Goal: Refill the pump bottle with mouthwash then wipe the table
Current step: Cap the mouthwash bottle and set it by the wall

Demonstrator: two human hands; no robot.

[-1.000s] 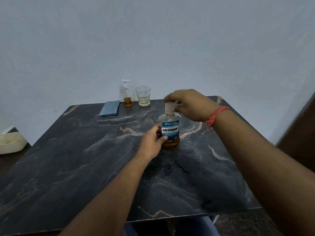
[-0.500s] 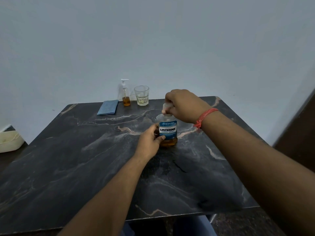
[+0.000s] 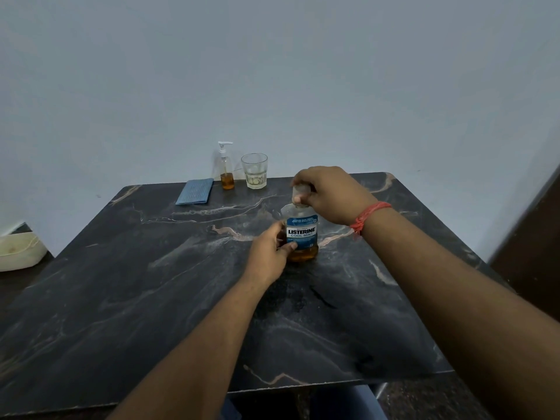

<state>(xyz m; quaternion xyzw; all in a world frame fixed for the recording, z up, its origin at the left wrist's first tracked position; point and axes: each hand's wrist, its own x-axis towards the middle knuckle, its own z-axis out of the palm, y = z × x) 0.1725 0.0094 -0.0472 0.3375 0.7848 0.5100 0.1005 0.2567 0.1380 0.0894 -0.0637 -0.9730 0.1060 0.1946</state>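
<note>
Head: left hand (image 3: 270, 249) steadies mouthwash bottle (image 3: 302, 234); right hand (image 3: 331, 194) grips cap (image 3: 300, 194).

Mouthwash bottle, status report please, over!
Left hand grips mouthwash bottle. Right hand on its cap; cap on. Pump bottle waits, far edge. Nothing in the way.

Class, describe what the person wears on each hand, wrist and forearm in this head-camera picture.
Both forearms are bare, with no sleeves in view. The right hand has an orange-red thread band wound around its wrist. The left hand and its wrist wear nothing visible: no glove, ring or watch.
</note>
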